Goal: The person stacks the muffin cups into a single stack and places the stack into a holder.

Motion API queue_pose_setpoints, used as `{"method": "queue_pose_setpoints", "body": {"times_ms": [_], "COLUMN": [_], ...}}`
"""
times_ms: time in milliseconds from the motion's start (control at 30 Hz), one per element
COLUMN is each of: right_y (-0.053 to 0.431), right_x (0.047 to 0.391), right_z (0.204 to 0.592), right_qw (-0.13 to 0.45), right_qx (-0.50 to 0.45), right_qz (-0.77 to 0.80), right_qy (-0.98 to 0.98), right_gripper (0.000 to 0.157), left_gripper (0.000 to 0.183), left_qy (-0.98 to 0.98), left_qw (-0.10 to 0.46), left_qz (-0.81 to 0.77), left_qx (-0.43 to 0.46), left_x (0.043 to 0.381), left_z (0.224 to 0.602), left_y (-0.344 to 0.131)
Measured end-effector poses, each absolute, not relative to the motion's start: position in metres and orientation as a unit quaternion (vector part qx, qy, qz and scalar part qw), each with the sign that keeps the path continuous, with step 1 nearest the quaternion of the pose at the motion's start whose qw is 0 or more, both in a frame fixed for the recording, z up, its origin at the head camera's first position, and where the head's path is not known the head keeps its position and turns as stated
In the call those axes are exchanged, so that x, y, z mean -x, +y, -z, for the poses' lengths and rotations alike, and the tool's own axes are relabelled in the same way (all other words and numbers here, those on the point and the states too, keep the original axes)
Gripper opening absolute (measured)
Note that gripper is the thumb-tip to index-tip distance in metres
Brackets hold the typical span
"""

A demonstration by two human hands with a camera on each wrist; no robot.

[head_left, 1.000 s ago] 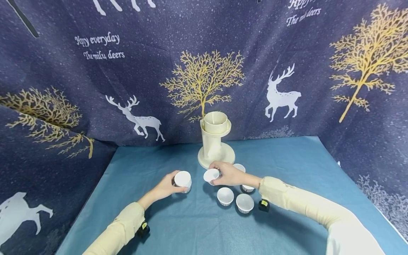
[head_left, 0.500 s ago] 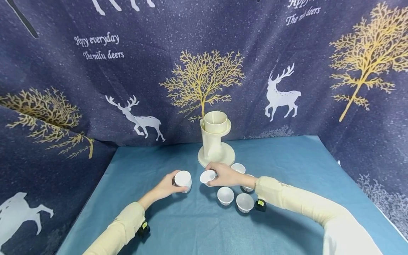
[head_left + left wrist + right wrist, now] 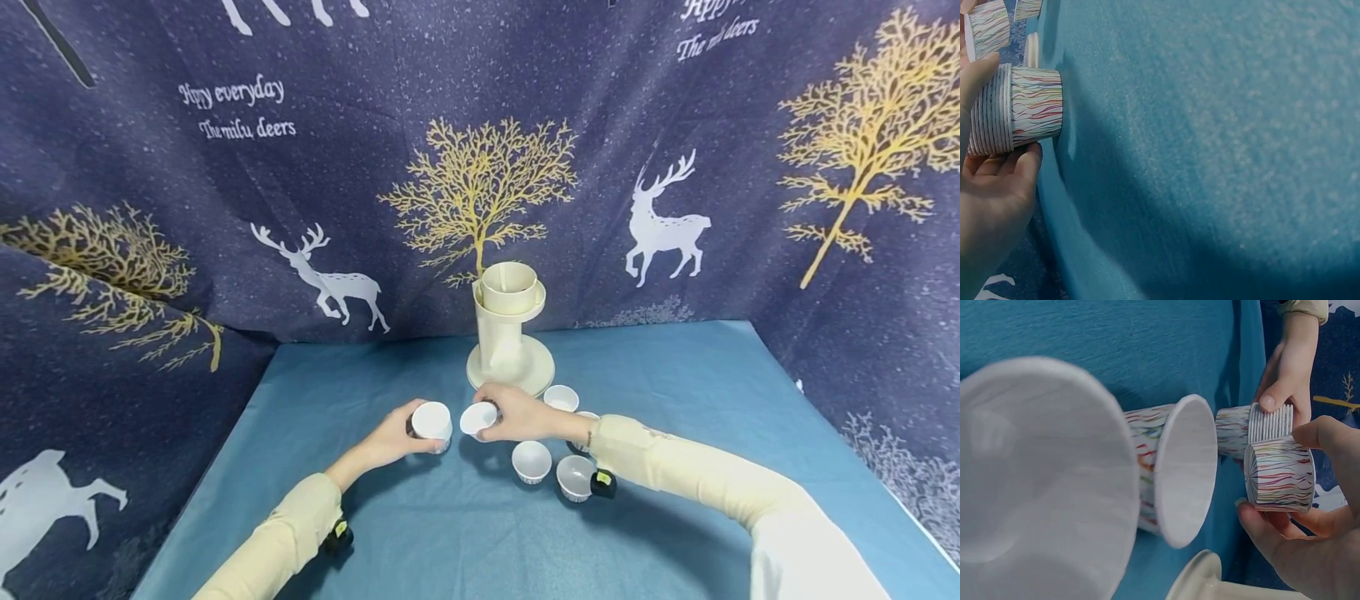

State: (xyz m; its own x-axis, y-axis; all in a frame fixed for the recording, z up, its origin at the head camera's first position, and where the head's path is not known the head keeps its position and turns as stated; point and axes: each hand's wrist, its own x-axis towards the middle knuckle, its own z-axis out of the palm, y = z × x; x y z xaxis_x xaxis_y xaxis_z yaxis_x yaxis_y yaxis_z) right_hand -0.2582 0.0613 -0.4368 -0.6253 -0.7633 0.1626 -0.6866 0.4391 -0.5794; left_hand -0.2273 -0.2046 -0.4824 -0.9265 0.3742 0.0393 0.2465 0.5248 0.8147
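Observation:
My left hand (image 3: 393,437) grips a stack of nested paper baking cups (image 3: 1035,103), white inside with colourful wavy stripes outside. Just to its right, my right hand (image 3: 517,414) pinches a single striped paper cup (image 3: 1280,475) by its sides, a small gap away from the stack in the head view. More paper cups stand singly on the table right of the stack: one (image 3: 532,462) in front of my right hand, another (image 3: 574,477) beside it, and one (image 3: 561,397) behind the wrist. A further cup (image 3: 581,442) is partly hidden under my right forearm.
A cream-coloured stand (image 3: 501,346) with a round base and a cylindrical holder rises at the back middle of the blue-covered table (image 3: 360,367). Behind it hangs a dark blue cloth (image 3: 465,75) printed with deer and trees.
My right hand has moved left with its paper cup, narrowing the gap to the stack. My left hand and the stack have stayed in place.

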Motion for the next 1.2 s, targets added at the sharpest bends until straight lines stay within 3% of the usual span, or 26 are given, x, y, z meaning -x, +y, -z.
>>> {"method": "queue_pose_setpoints", "body": {"times_ms": [733,1200], "right_y": [0.046,0.041], "right_x": [0.253,0.254], "right_z": [0.430,0.426], "right_qw": [0.058,0.074], "right_qx": [0.440,0.432], "right_qz": [0.307,0.322], "right_qy": [0.842,0.839], "right_gripper": [0.039,0.039], "left_gripper": [0.061,0.065], "left_qy": [0.869,0.845], "left_qw": [0.066,0.098], "left_qz": [-0.442,-0.483], "left_qx": [-0.211,-0.206], "left_x": [0.229,0.227], "left_z": [0.481,0.476], "left_y": [-0.206,-0.208]}}
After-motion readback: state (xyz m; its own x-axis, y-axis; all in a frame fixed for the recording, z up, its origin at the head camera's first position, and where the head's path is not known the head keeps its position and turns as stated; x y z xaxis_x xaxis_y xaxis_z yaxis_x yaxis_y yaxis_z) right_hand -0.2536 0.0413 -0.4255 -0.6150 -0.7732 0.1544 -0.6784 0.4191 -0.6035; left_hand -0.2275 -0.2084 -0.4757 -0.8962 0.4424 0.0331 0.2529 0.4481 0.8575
